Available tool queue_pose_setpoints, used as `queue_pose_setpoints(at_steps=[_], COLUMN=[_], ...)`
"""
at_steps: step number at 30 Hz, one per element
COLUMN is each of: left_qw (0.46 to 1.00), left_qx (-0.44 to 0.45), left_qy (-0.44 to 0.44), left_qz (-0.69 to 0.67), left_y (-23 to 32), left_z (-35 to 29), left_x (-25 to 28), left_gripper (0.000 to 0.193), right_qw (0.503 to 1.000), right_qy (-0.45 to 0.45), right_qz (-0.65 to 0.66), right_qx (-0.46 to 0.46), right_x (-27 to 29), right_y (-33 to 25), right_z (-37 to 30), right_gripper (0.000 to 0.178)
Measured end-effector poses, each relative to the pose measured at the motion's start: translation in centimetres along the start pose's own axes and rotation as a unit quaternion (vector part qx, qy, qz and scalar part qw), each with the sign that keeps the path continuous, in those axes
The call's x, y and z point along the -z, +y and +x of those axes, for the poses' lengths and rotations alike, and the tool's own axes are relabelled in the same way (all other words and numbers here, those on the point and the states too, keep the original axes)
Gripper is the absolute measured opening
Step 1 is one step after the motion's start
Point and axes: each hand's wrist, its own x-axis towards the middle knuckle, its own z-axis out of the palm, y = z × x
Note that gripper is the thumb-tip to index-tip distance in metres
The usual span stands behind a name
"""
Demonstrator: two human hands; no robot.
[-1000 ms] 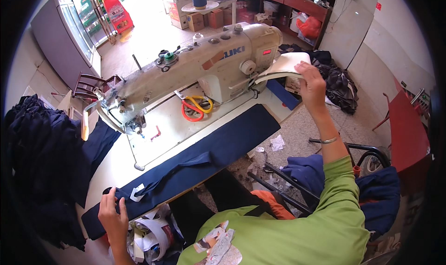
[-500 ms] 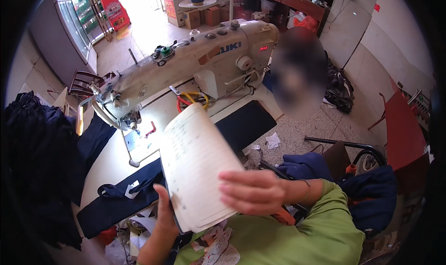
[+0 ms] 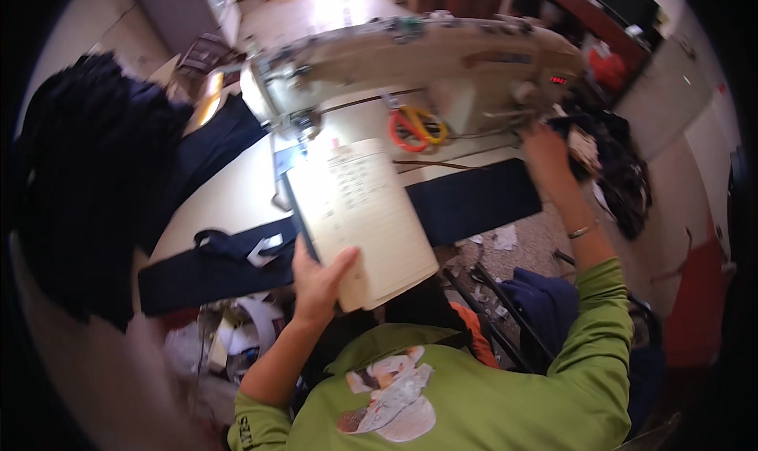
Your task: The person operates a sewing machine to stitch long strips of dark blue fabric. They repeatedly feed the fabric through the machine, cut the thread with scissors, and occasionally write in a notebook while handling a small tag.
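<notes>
My left hand [image 3: 320,277] grips a notebook [image 3: 387,238] by its lower left edge, thumb on the page. The notebook lies open to a lined page with handwriting in its upper part. My right hand [image 3: 545,147] is off the notebook, stretched to the right end of the table beside the sewing machine [image 3: 355,68]. Its fingers are smeared by motion, so what they touch is unclear. Dark navy fabric [image 3: 489,202] lies flat along the table's front edge, partly under the notebook. Scissors [image 3: 426,129] with red and yellow handles rest below the machine arm.
A tall heap of dark cloth [image 3: 95,174] stands at the left. A dark bundle [image 3: 620,167] sits right of the table. Navy cloth [image 3: 541,301] hangs by a black metal frame at the lower right. Scraps and papers [image 3: 237,332] lie below the table's left front.
My right hand has left the notebook's page and reached far right to the table's end. My left thumb now presses on the page. The whole view has shifted, with more blur.
</notes>
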Motion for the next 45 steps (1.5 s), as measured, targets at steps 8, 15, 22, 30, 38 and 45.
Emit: queue_pose_setpoints(at_steps=[8, 15, 22, 30, 38, 45], left_qw=[0.999, 0.987, 0.986, 0.988, 0.990, 0.937], left_qx=[-0.031, -0.077, -0.091, -0.088, -0.076, -0.060], left_qy=[0.030, 0.018, 0.006, -0.007, -0.004, -0.039], left_qz=[0.028, 0.141, 0.141, 0.129, 0.122, 0.341], left_y=[-1.3, -0.9, -1.3, -1.6, -1.9, 1.1], left_z=[0.2, -0.3, -0.4, -0.3, -1.0, -4.5], left_x=[0.5, 0.7, 0.8, 1.0, 1.6, 5.2], left_gripper=[0.077, 0.104, 0.102, 0.100, 0.099, 0.057], right_qw=[0.966, 0.989, 0.891, 0.661, 0.451, 0.533], right_qy=[-0.069, -0.001, 0.265, 0.049, -0.198, -0.200], right_qz=[-0.209, 0.003, 0.339, 0.740, 0.870, 0.820], right_qx=[0.134, 0.145, 0.143, 0.111, 0.004, -0.060], right_x=[-5.5, 1.2, 10.3, 12.4, 8.3, 9.4], right_y=[2.6, 0.9, -5.9, -18.0, -24.6, -25.2], right_z=[3.0, 0.2, -3.5, -5.6, -4.5, -4.6], right_gripper=[0.017, 0.022, 0.018, 0.046, 0.045, 0.016])
